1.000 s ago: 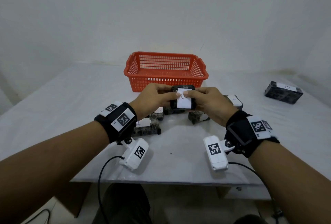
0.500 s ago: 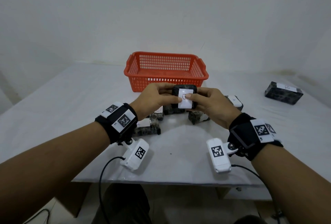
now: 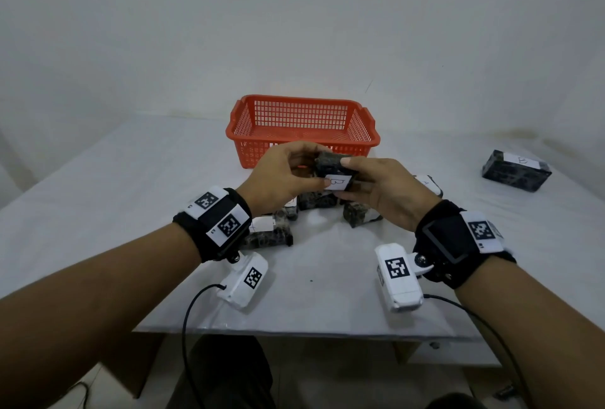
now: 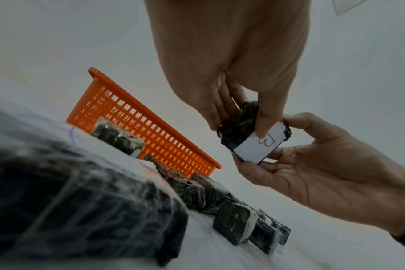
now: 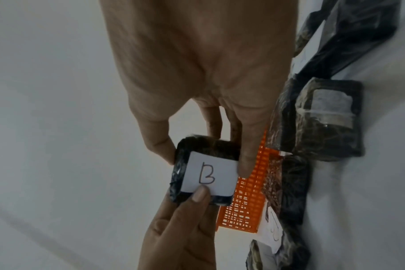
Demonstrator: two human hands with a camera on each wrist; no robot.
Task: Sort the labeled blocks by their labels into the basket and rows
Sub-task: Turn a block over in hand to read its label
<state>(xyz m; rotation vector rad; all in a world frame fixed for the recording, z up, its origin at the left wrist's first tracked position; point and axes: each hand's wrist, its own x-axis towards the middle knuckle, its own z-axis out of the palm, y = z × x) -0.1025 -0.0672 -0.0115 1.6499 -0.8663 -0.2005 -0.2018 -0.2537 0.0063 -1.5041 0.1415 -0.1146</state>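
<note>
Dark wrapped block marked "B" (image 3: 334,176), held off the table by both hands in front of the orange basket (image 3: 302,114).

Left hand (image 3: 283,176) and right hand (image 3: 383,192) each pinch it with curled fingers, the left thumb (image 5: 200,196) lying on the paper label's lower edge and a right finger (image 5: 246,160) on its side. Shared fingertip holds on a slick-looking film wrap are the weak point, I judge: if one hand lets go before the other has a firm hold, the block could drop onto the loose blocks (image 3: 316,202) clustered just below, toward the table's middle, and scatter them. A thumb over the letter could also cause a misread, sending it to the wrong row instead of beside the block (image 3: 515,174) lying alone near the table's right edge.
</note>
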